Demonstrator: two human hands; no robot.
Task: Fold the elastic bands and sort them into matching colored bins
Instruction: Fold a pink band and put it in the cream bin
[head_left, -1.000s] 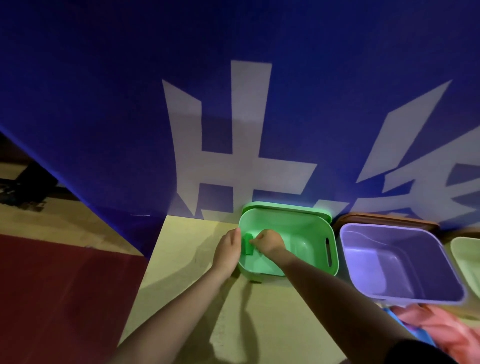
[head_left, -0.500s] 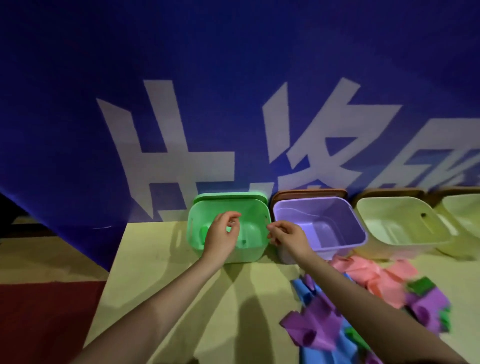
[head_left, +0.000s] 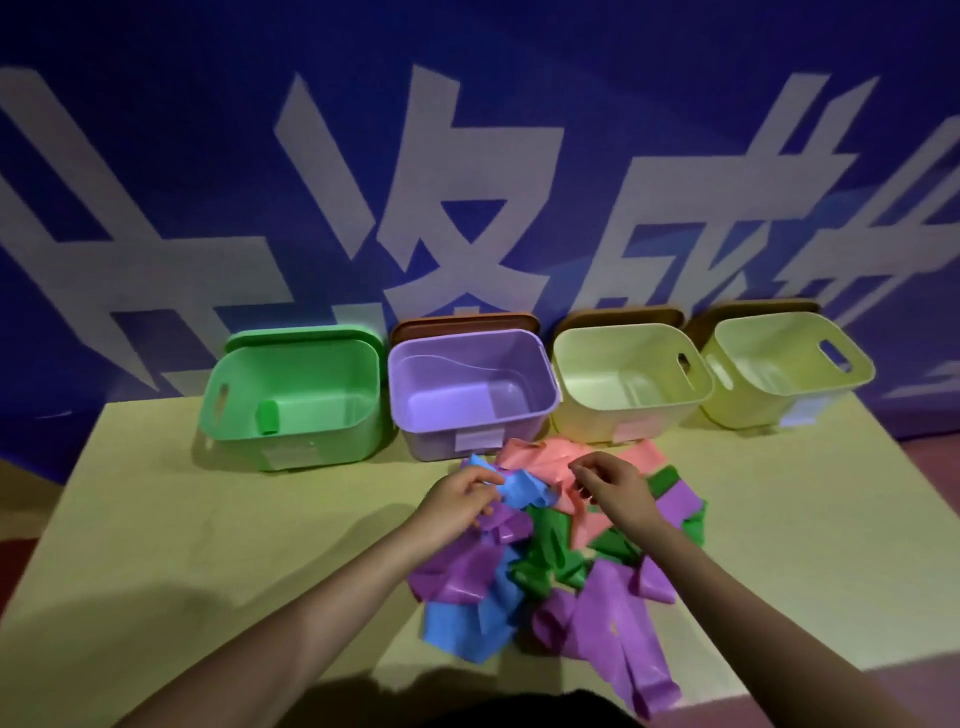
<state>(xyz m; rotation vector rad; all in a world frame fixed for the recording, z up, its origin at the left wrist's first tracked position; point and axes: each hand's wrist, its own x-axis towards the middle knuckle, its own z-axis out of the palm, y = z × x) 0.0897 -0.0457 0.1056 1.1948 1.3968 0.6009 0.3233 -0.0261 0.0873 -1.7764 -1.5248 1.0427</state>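
Pile of bands heaped at lower centre of frame, just below the bins. Blue band at its upper left edge, long axis trailing down toward lower centre, pinched by left hand. Right hand close beside it, over pink band, fingers loosely curled, holding nothing. Folded green band in green bin. Half a second ago: both hands up at the bin rims; now lowered onto the pile.

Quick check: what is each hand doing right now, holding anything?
Left hand: pinches the blue band at the pile's top.
Right hand: fingers loosely curled over the pink band, holding nothing.
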